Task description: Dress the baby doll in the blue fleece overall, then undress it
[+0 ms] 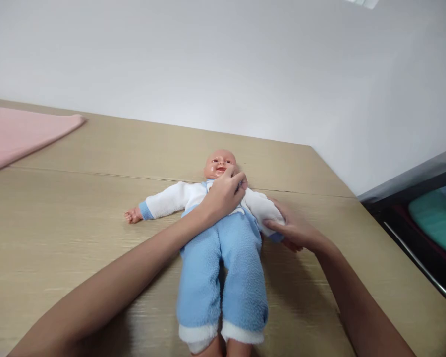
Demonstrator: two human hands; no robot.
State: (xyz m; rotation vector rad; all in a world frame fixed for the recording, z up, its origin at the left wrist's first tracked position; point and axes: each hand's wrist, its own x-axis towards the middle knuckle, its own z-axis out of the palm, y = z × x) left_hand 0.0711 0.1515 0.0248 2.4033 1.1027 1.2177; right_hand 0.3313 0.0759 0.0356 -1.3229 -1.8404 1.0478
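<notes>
A baby doll point(223, 258) lies on its back on the wooden table, its head toward the wall. It wears blue fleece trousers point(200, 277) and a white fleece top point(169, 201) with blue cuffs. My left hand point(228, 191) reaches across the doll's chest, fingers curled closed on the top near the collar and shoulder. What the fingertips pinch is partly hidden. Around the doll's sleeve point(262, 206) on the right side, my right hand point(292, 225) is closed, thumb in front. The doll's hand on that side shows just below my fingers. Its other arm is stretched out to the left.
A pink cloth point(26, 131) lies at the table's far left corner. The table point(96, 238) ends at a pale wall point(208, 64) behind. Past its right edge is a dark chair or case point(397, 218) with green cloth point(436, 218) on it.
</notes>
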